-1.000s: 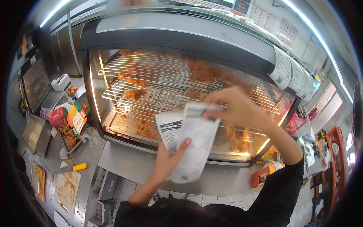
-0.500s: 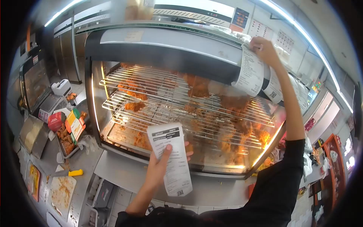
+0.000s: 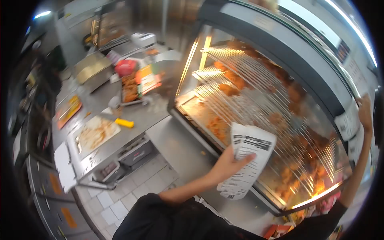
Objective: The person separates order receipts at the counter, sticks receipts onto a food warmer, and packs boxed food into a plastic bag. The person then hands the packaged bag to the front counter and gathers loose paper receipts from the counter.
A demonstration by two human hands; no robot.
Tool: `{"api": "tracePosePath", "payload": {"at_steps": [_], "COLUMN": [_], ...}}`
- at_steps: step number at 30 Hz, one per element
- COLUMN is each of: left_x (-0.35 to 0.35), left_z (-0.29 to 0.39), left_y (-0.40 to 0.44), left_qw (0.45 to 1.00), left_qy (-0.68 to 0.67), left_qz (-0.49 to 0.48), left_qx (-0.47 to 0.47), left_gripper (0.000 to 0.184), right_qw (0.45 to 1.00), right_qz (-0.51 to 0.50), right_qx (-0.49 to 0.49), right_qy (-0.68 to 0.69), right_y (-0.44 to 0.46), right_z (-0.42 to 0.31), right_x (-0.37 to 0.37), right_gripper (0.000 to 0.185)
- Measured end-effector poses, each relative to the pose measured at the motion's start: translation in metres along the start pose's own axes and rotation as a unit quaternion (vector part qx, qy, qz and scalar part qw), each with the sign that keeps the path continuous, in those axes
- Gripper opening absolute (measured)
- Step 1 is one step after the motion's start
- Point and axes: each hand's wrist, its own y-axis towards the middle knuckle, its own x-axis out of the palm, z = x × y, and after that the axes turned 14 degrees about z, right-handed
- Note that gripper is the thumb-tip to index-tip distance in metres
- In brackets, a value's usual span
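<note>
My left hand (image 3: 229, 163) grips printed paper receipts (image 3: 256, 148) in front of the glass, thumb across the front; at least two sheets overlap. Behind them stands a lit food warmer cabinet (image 3: 276, 22), where pieces of fried chicken (image 3: 234, 82) lie on wire racks (image 3: 260, 74). At the far right, my right hand (image 3: 365, 112) is raised to the cabinet's top edge, beside a hanging paper slip (image 3: 347, 124). Its fingers are small and blurred, so their grip does not show. A second slip (image 3: 355, 147) hangs below the first.
On the steel counter (image 3: 140, 120) at left are a stained cutting board (image 3: 98, 132), a yellow-handled knife (image 3: 124, 123) and a tray of chicken pieces (image 3: 130, 89). A red box (image 3: 125, 67) stands behind the tray. Grey drawers (image 3: 136, 154) sit under the counter.
The view has swung left and tilted, so the cabinet now lies further right. My left hand still holds receipts, now fanned slightly apart. My right hand remains at the cabinet's top edge.
</note>
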Motion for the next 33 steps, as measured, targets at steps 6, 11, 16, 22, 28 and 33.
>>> {"api": "tracePosePath", "payload": {"at_steps": [6, 11, 16, 22, 28, 33], "left_x": [-0.015, -0.029, -0.038, -0.040, -0.048, -0.044], "left_z": [-0.005, -0.005, 0.012, 0.000, 0.003, 0.016], "left_y": [-0.001, -0.008, -0.016, -0.012, -0.008, -0.003], "left_qw": [0.965, 0.980, 0.986, 0.975, 0.975, 0.990], "left_qy": [0.140, 0.084, 0.085, 0.111, 0.193, -0.102], "left_qz": [0.041, 0.003, 0.014, 0.013, 0.012, -0.024], "left_qx": [0.217, 0.181, 0.143, 0.190, 0.114, -0.094], "left_gripper": [0.039, 0.047, 0.063, 0.072, 0.038, 0.043], "right_qw": [0.820, 0.590, 0.503, 0.535, 0.807, 0.944], "right_qz": [-0.023, -0.355, -0.432, -0.331, -0.128, 0.022], "right_qx": [0.067, 0.106, 0.142, 0.143, 0.029, 0.055], "right_qy": [0.568, 0.717, 0.735, 0.764, 0.575, 0.326], "right_y": [0.031, 0.002, 0.023, 0.011, 0.076, 0.115], "right_z": [-0.281, -0.386, -0.387, -0.385, -0.303, -0.172], "right_x": [-0.156, -0.176, -0.185, -0.172, -0.163, -0.103], "right_gripper": [0.034, 0.035, 0.025, 0.019, 0.021, 0.032]}}
